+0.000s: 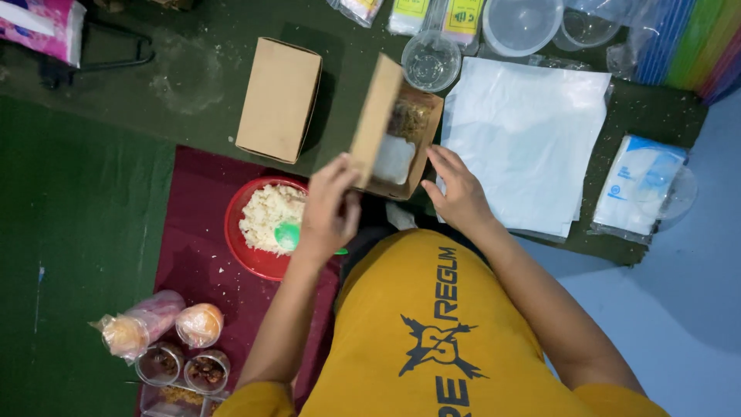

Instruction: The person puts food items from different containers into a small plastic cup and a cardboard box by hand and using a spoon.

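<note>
An open brown cardboard food box (417, 166) stands on the dark green mat just in front of me, with white rice and brown food inside. My left hand (330, 210) pinches the box's raised lid flap (376, 116) at its lower end. My right hand (457, 189) rests against the box's right wall, fingers bent along its edge. To the left of the box, partly under my left hand, a red bowl (241, 239) holds rice and a green spoon (287, 235).
A closed brown box (279, 99) lies at the upper left. White sheets (532, 131) are stacked to the right, with a plastic packet (637, 185) beyond. Clear tubs and lids (521, 23) line the far edge. Small cups of food (185, 359) sit at the lower left.
</note>
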